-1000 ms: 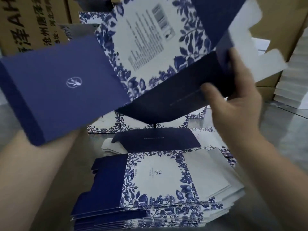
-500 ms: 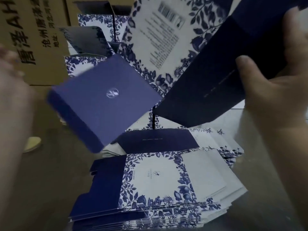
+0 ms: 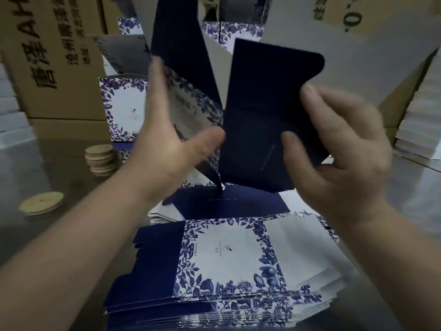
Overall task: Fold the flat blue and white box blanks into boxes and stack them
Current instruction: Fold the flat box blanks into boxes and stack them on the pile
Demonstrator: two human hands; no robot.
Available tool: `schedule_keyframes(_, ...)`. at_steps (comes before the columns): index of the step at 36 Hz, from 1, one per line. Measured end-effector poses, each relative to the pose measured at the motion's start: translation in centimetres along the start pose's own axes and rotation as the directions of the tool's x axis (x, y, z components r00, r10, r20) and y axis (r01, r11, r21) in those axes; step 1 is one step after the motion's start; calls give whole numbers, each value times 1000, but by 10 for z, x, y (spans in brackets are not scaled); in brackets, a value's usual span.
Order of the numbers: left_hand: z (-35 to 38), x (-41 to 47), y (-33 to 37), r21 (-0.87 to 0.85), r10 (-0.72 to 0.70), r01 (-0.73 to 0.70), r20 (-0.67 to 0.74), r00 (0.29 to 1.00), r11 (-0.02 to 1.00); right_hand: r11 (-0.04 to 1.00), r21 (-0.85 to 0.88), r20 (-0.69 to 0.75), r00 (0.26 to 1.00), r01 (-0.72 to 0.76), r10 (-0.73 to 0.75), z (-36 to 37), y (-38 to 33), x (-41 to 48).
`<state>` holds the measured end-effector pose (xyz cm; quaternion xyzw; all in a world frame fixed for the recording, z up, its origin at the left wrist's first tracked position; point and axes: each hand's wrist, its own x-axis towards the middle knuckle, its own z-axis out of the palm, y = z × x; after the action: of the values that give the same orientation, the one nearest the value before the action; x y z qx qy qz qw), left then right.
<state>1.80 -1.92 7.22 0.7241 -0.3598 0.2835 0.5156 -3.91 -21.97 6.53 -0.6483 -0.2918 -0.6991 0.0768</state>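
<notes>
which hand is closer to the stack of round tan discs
Left. The left hand is right of the stack of round tan discs, holding the blue and white cardboard box blank; the right hand is farther right, past the blank.

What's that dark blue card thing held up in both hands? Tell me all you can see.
It is a box blank, thin card, part folded, held upright above the stack of flat blanks. A navy panel with a round-cornered flap on top meets a white panel bordered with blue flowers. The left hand grips the floral panel; the right hand pinches the navy one, thumb in front.
</notes>
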Motion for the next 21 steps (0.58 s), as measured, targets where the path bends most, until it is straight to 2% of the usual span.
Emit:
schedule_keyframes(2, -7, 5, -4, -60, 10, -14, -66, 998, 998, 999, 36, -10, 1000, 12, -12, 0, -2, -1)
schedule_keyframes(6, -7, 3, -3, -52, 47, -54, -118, 992, 997, 998, 61, -6, 1000, 15, -15, 1, -6, -2)
schedule_keyframes(11, -2, 1, 3, -83, 57, -64, -77, 995, 995, 997, 72, 14, 1000, 11, -12, -1, -11, -2)
schedule_keyframes(15, 5, -1, 13, -159, 7, -15, -49, 999, 987, 993, 116, 46, 999, 6, -11, 1, -17, -2)
schedule_keyframes(18, 11, -5, 16, -246, -22, 29, 30, 999, 969, 991, 135, 63, 998, -17, 8, 3, -19, -3)
schedule_keyframes(21, 13, -9, 14, -254, -48, 61, 57, 997, 965, 989, 142, 65, 997, -39, 30, 4, -20, -4)
